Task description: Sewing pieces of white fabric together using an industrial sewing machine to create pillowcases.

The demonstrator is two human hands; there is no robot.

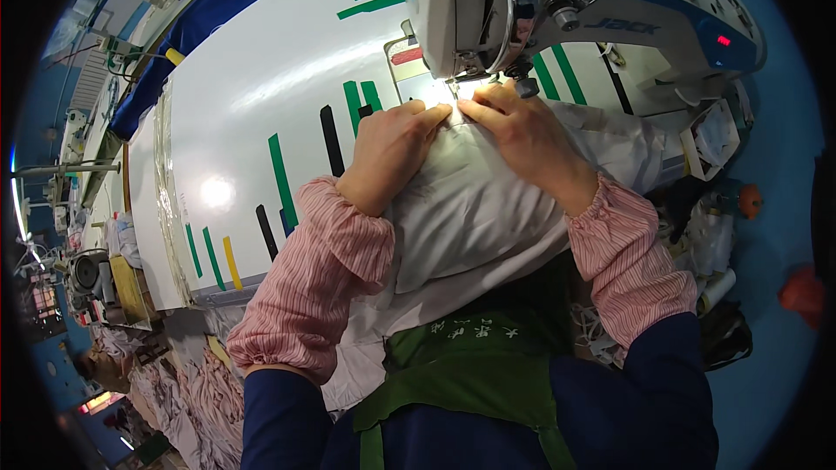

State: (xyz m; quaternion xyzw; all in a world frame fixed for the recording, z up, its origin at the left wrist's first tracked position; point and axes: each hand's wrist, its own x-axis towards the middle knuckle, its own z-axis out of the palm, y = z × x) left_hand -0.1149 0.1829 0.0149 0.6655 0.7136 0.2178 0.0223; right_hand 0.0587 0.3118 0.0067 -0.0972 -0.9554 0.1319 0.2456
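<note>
Head view: one green apron [488,331], two striped sleeves [313,270], then one white cloth [483,200] draped over the near edge of one white worktop [235,104]. Two hands, left hand [390,146] and right hand [529,135], both drawn narrow, hold the cloth's far edge at one sewing machine [435,13].

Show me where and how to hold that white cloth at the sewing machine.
I'd take the white cloth by its far end, from the near side, pressing from above. That end lies close to the sewing machine, by the left hand and right hand; the near part hangs in loose folds, likely harder to steer.
</note>
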